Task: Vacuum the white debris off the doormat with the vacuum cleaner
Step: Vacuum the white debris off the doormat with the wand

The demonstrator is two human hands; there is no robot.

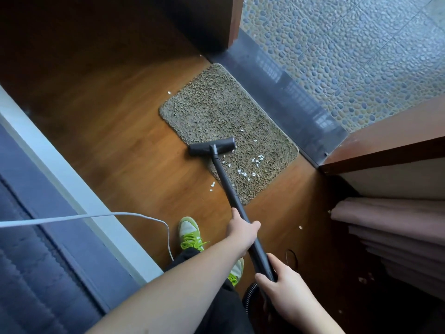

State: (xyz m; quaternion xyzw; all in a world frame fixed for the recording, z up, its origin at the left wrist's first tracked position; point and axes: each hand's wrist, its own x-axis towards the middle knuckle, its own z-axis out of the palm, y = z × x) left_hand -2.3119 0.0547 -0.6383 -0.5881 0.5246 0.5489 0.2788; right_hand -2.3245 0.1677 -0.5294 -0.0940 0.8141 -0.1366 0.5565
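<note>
A shaggy beige doormat (216, 112) lies on the wood floor against a dark door sill. White debris (257, 161) is scattered over the mat's near right part. The vacuum cleaner's dark floor head (212, 146) rests on the mat's near left edge, just left of the debris. Its black tube (227, 183) slants back toward me. My left hand (242, 229) grips the tube halfway up. My right hand (281, 289) holds the tube's lower end, where the ribbed hose starts.
A few white bits (212, 184) lie on the wood floor (115, 131) left of the mat, and others (300, 227) to the right. A white cable (96, 216) loops by my green shoes (190, 233). Folded curtains (390, 227) hang right; a white ledge (72, 184) runs left.
</note>
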